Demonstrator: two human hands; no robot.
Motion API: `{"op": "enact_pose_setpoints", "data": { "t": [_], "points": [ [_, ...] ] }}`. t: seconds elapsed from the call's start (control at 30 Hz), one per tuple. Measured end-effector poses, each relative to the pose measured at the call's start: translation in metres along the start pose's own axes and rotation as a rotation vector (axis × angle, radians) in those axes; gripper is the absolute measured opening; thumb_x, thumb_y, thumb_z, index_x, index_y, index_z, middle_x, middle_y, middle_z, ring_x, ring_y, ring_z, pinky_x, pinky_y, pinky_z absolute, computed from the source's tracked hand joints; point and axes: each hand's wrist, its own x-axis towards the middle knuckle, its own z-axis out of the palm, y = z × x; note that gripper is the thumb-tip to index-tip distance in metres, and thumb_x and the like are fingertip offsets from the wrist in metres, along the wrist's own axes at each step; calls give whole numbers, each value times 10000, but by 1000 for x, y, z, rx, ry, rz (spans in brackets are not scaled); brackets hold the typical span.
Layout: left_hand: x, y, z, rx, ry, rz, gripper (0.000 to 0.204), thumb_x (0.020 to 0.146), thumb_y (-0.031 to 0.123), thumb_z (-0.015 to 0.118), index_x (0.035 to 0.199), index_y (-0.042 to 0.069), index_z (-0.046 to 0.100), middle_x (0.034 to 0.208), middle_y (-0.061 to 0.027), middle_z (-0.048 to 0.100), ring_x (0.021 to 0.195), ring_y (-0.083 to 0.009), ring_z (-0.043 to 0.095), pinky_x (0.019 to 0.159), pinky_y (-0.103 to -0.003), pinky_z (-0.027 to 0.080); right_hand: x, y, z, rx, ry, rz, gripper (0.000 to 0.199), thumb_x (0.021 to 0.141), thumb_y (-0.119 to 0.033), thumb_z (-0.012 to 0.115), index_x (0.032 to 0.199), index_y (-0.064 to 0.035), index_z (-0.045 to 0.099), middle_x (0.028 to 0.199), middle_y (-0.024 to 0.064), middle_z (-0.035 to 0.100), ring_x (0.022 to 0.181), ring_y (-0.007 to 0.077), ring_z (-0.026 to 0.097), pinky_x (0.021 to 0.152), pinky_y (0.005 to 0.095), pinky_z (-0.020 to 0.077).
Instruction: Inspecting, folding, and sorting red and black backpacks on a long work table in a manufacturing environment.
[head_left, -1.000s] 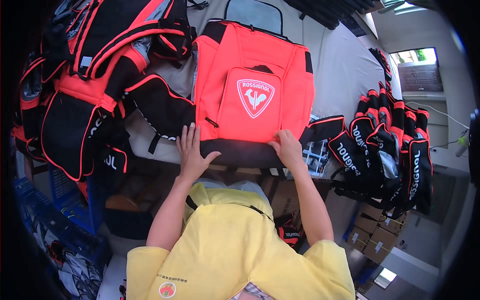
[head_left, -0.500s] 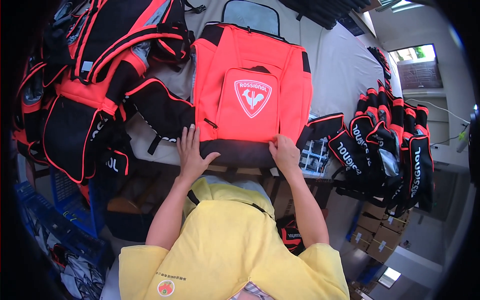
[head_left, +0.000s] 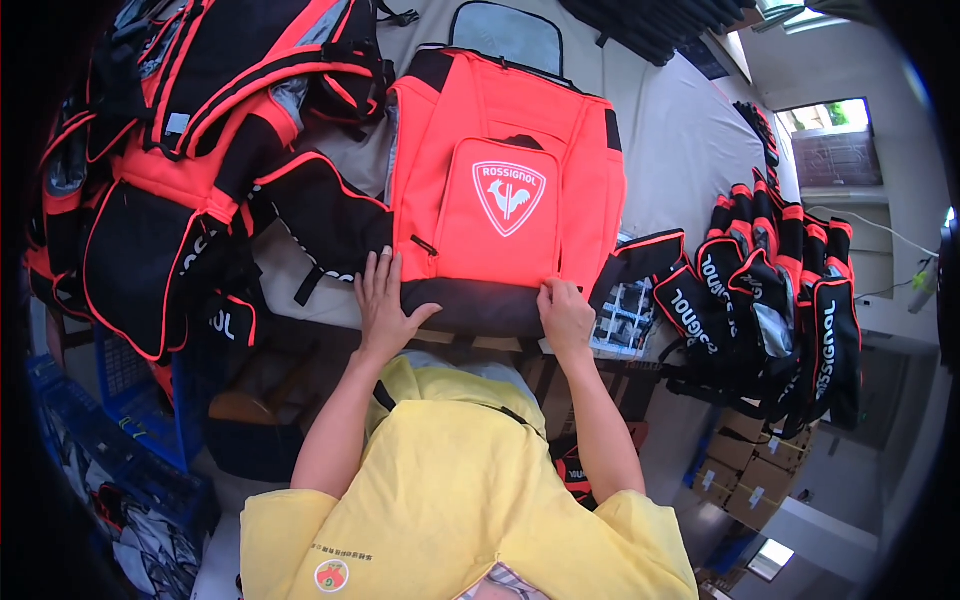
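Observation:
A bright coral-red backpack (head_left: pixel 585 170) with a black base lies front side up before me, its opened top flap (head_left: pixel 507 38) lying beyond it on the table. My left hand (head_left: pixel 383 305) rests at its lower left corner, fingers stretched out and thumb apart, touching the black base (head_left: pixel 480 310). At the lower right, my right hand (head_left: pixel 566 318) is closed, its thumb and fingertips pinched together at the seam between red fabric and black base. Whatever sits in that pinch is too small to make out. A front pocket (head_left: pixel 460 230) with a white shield emblem faces up.
Several black-and-red backpacks (head_left: pixel 180 190) are heaped on the left. More black-and-red bag parts (head_left: pixel 780 280) stand at the table's right edge. A black side flap (head_left: pixel 330 215) spreads beside the backpack. Blue crates (head_left: pixel 140 400) stand at lower left, cardboard boxes (head_left: pixel 745 470) at lower right.
My right hand has shifted slightly left and toward me along the lower seam. My left hand stays in place at the corner, and the backpack has barely moved.

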Motion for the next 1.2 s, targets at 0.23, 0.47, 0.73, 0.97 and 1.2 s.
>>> {"op": "enact_pose_setpoints", "data": {
  "t": [0.23, 0.47, 0.73, 0.97, 1.2],
  "points": [
    [-6, -8, -4, 5, 7, -22, 1114, 835, 642, 797, 1639, 30, 328, 1721, -197, 294, 1606, -417, 222, 1239, -676, 176, -15, -2, -35, 159, -85, 276, 125, 909, -187, 727, 946, -80, 675, 880, 136, 711, 781, 384, 707, 694, 494, 555],
    [-4, -2, -12, -29, -47, -72, 1154, 815, 661, 801, 1654, 39, 311, 1728, -198, 272, 1621, -409, 178, 1261, -668, 142, -38, 26, -77, 246, -343, 364, 377, 993, -152, 665, 1336, -1, 623, 1136, 185, 715, 1035, 350, 719, 893, 444, 576],
    [7, 8, -10, -42, -83, 6, 1170, 809, 668, 800, 1657, 39, 295, 1726, -202, 263, 1615, -417, 182, 1259, -660, 161, 156, 15, 1, 1210, -72, 861, 527, 996, -279, 774, 1309, 118, 625, 1204, 211, 723, 1156, 228, 678, 981, 368, 540],
    [-7, -6, -11, 8, -70, -29, 1113, 803, 598, 838, 1633, 44, 344, 1712, -192, 304, 1603, -422, 216, 1250, -672, 185, -39, -13, -105, 627, -653, -214, 294, 797, -9, 755, 1057, -133, 813, 1204, 56, 746, 1162, 268, 678, 1038, 406, 540],
    [4, -9, -8, 32, -52, 31, 1092, 809, 389, 878, 1664, 64, 281, 1727, -202, 274, 1615, -423, 203, 1255, -667, 186, -206, 31, -42, 394, -414, 80, 315, 833, 73, 634, 1081, -68, 768, 1347, 140, 706, 1283, 378, 641, 1079, 455, 534]
  ]
}}
